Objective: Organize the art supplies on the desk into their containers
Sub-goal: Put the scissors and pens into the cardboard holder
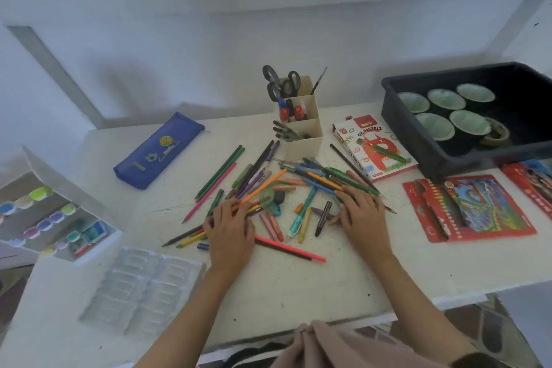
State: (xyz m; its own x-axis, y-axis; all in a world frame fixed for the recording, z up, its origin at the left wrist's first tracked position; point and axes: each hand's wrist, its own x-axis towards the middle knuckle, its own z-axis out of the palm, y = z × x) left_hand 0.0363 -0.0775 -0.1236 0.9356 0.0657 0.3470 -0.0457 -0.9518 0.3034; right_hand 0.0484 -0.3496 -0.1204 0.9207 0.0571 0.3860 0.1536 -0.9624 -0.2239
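I'm at the gathering step: the loose pencils and crayons (277, 188) lie criss-crossed in a heap in the middle of the desk (298, 293), and I judge that sorting this heap has hardly begun. My left hand (230, 233) lies palm-down on the nine o'clock side of the heap, fingers fairly straight and spread over several pencils, pressing on them and not closed round any. My right hand (363, 218) lies the same way on the three o'clock side, its fingertips resting on a bunch of green pencils and holding nothing. The containers ring the heap. The cream organiser (301, 125) stands at twelve o'clock, just beyond the topmost pencils, with scissors (280, 81) and markers already upright in it. The blue pencil case (158, 149) lies flat at ten o'clock, well apart, and I cannot tell whether its zip is open. The oil pastels box (373, 149) sits at two o'clock with a green stick lying on its lid, and the red pencil packet (469, 209) is at three o'clock, beyond my right hand. Next, I reckon, I should draw both hands toward each other so the long pencils roll parallel, then curl my fingers round one bundle. The short crayons between my hands will likely slip out of such a sweep and need picking up separately, since they look bound for the pastels box. One pink pencil (289, 248) at six o'clock lies outside both palms and would be missed
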